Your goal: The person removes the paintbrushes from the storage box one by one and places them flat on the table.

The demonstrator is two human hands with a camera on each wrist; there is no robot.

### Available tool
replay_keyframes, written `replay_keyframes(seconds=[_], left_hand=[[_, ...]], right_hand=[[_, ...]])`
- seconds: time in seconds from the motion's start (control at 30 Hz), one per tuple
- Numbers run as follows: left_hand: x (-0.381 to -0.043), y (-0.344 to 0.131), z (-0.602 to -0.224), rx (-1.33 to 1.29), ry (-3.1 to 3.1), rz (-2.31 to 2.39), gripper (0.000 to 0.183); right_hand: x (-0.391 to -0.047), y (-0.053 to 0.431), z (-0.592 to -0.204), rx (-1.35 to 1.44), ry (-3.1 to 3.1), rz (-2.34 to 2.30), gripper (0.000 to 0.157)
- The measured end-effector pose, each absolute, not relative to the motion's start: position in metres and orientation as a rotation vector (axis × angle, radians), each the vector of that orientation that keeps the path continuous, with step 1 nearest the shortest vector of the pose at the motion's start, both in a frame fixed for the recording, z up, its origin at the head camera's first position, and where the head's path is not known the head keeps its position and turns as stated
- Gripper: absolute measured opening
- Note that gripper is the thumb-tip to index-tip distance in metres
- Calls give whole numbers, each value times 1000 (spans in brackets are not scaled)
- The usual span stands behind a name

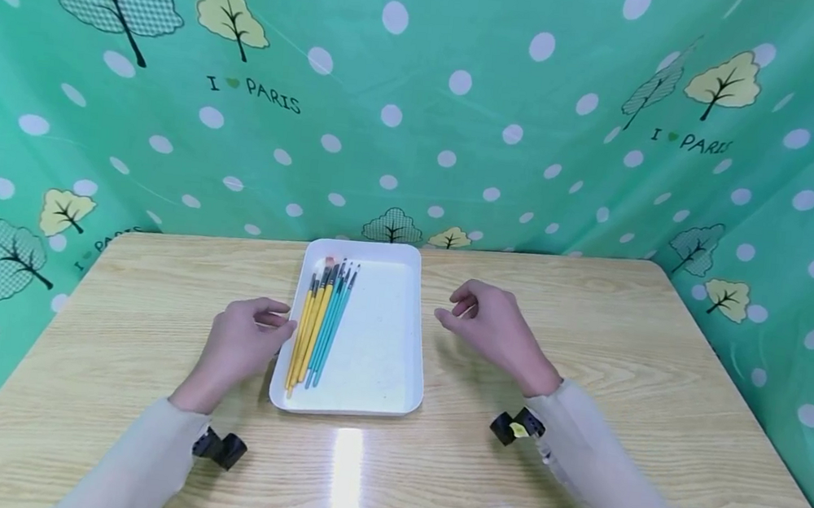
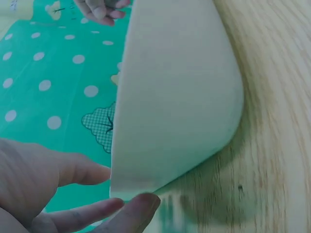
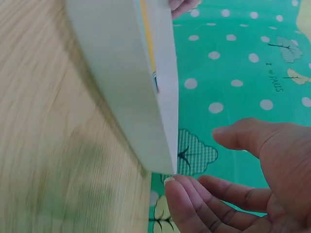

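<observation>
A shallow white tray (image 1: 380,333) lies on the table with several paintbrushes (image 1: 319,323) along its left side, some with yellow handles and some with turquoise ones. My left hand (image 1: 246,341) is at the tray's left rim, its fingertips right at the edge and its fingers loosely bent. In the left wrist view, the fingertips (image 2: 148,200) overlap the near end of the tray's outer wall (image 2: 180,82). To the right of the tray, my right hand (image 1: 491,328) hovers apart from it. Its thumb (image 3: 231,136) and fingers are spread with nothing between them.
The wooden table (image 1: 626,349) extends to both sides of the tray. A green curtain (image 1: 417,149) with white dots and trees hangs behind the table and along its sides. Small black cameras (image 1: 219,447) are strapped at both wrists.
</observation>
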State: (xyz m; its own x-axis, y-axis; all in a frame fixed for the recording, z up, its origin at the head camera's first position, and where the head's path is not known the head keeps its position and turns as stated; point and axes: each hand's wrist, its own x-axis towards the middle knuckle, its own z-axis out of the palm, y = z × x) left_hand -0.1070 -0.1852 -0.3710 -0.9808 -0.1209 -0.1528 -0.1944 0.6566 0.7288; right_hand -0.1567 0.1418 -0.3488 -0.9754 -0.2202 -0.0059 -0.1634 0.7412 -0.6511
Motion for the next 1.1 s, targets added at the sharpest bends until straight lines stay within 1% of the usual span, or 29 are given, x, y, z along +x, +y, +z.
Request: replay_keyframes(seconds=[0.37,0.43,0.6,0.9,1.1], left_hand=[[-107,-177,-380,-511,2530,1604,53],[-105,-174,-383,-545,2478,1676,54],[-99,-168,-390,-578,2434,1771,55],[-91,-162,-395,-655,2405,1875,53],[-87,-158,-397,-662,2391,1928,52]], right_hand=[[-167,115,-351,-303,2742,-1201,30],[-169,110,-352,-290,2700,-1240,32],[-171,95,-354,-239,2589,-1324,33],[-177,63,-359,-139,2503,-1353,22],[-180,46,-365,-108,2484,-1345,20]])
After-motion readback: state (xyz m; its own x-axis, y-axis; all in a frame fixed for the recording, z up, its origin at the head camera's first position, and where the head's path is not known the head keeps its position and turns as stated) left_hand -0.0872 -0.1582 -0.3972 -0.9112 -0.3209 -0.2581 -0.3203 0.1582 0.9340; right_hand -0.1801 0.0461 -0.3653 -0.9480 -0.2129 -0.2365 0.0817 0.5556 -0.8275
